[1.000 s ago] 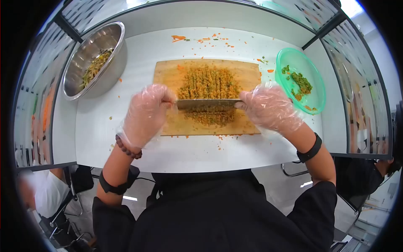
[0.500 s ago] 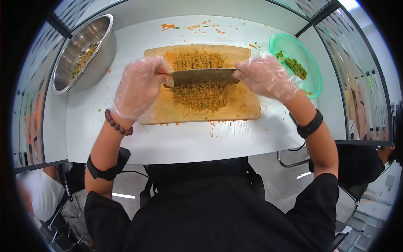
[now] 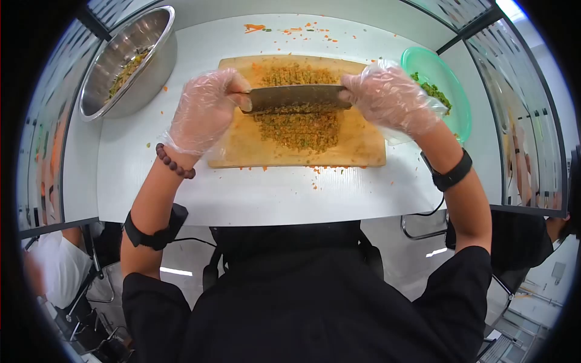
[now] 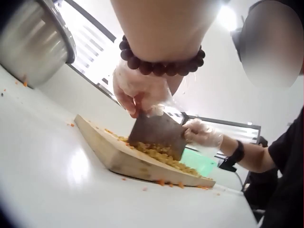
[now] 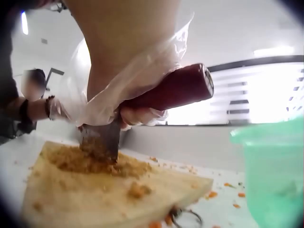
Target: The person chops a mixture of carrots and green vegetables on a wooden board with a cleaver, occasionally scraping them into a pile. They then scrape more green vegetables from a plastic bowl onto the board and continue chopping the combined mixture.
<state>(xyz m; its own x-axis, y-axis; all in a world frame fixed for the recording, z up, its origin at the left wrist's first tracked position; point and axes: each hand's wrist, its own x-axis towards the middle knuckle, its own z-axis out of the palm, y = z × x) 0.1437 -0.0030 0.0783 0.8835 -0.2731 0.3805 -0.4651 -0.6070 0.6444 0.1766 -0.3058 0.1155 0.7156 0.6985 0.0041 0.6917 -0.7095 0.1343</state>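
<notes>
A cleaver (image 3: 296, 98) spans the wooden cutting board (image 3: 366, 145), its broad blade crossing a layer of finely chopped orange and green vegetables (image 3: 298, 132). My left hand (image 3: 203, 110), in a clear plastic glove, pinches the blade's left end between thumb and fingers. At the other end my gloved right hand (image 3: 393, 100) grips the cleaver; its dark red handle (image 5: 173, 90) sticks out of that hand in the right wrist view. The blade (image 4: 159, 130) dips into the chopped vegetables in the left wrist view, where parallel cut lines also run through the layer.
A steel bowl (image 3: 160, 66) with shredded vegetables stands at the back left. To the right, a green plastic bowl (image 3: 463, 112) holds chopped greens, close beside my right hand. Orange scraps (image 3: 256, 28) lie on the white table (image 3: 272, 199) behind the board.
The cleaver has moved from the near part of the chopped vegetables toward the far side, both hands still holding it. More of its blade face shows now. The head view has shifted a little.
</notes>
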